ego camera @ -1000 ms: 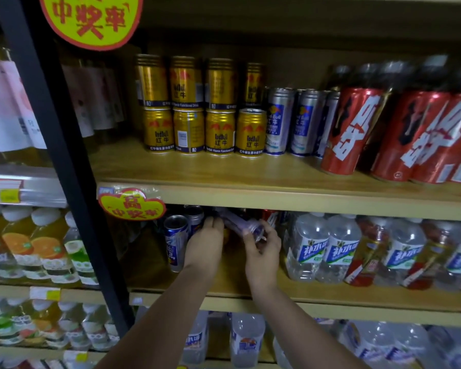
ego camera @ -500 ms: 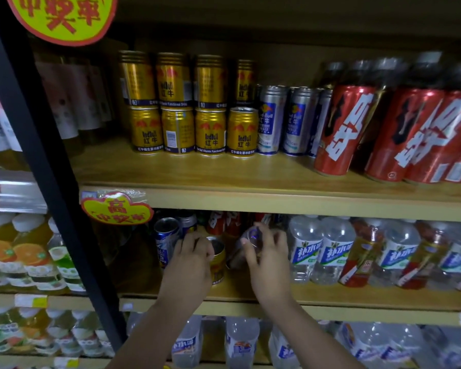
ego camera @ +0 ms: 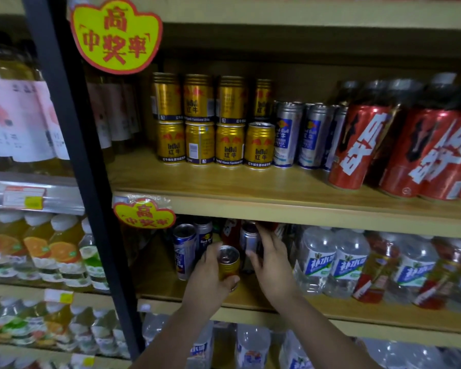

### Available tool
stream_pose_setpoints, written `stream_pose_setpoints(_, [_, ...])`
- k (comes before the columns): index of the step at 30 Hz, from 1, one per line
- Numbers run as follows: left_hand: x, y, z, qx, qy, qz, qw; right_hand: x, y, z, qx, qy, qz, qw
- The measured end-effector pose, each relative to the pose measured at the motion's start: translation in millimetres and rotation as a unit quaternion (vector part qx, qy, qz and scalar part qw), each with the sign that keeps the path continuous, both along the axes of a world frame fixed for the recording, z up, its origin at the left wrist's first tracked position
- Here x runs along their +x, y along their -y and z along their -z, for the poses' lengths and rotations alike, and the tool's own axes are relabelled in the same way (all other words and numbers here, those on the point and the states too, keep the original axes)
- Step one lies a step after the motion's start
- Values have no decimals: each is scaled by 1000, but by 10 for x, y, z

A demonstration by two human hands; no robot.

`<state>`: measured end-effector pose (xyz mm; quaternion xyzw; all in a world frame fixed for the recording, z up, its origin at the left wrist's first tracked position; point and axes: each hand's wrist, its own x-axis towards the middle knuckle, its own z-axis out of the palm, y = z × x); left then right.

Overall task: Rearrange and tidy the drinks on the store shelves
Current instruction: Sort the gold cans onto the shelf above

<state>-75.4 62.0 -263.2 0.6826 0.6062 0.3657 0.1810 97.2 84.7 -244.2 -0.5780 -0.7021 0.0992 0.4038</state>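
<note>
On the lower wooden shelf (ego camera: 357, 312) my left hand (ego camera: 210, 280) is closed around a short gold can (ego camera: 228, 262), tilted so its top faces me. My right hand (ego camera: 270, 259) wraps a tall silver and blue can (ego camera: 249, 237) standing just behind and to the right of it. Two more silver and blue cans (ego camera: 184, 249) stand to the left. On the upper shelf (ego camera: 250, 193), gold cans (ego camera: 200, 142) are stacked two high beside tall silver cans (ego camera: 286, 134).
Large red-labelled bottles (ego camera: 357, 145) fill the upper shelf's right side. Clear water bottles (ego camera: 314, 259) and red-tea bottles crowd the lower shelf right of my hands. A black upright post (ego camera: 72, 155) divides off juice bottles (ego camera: 37, 246) at the left. Yellow promo signs (ego camera: 144, 213) hang from the shelf edges.
My left hand has pulled the gold can forward and tipped it toward me. My right hand has stood the silver and blue can upright. The camera has shifted, showing more of the left.
</note>
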Motion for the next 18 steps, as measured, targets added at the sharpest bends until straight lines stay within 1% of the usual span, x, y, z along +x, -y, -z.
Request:
stream_pose_setpoints(3, [-16, 102, -44, 22, -17, 9, 1000, 105, 285, 174, 53, 53, 22, 997])
stream_pose_setpoints(5, [-37, 210, -115, 32, -9, 25, 999, 146, 461, 230, 59, 62, -17, 996])
stream_pose_setpoints(8, [-49, 401, -325, 49, -29, 54, 997, 179, 677, 145, 21, 0, -101, 995])
stream_pose_setpoints(11, [-32, 605, -658, 85, -35, 84, 992, 178, 871, -28, 27, -106, -123, 986])
stream_pose_setpoints(14, [-26, 785, -1055, 143, -38, 119, 982, 141, 1026, -325, 67, -170, -133, 974])
stream_pose_setpoints(18, [0, 875, -1649, 239, -23, 129, 962, 74, 1105, -908, 138, -206, -156, 956])
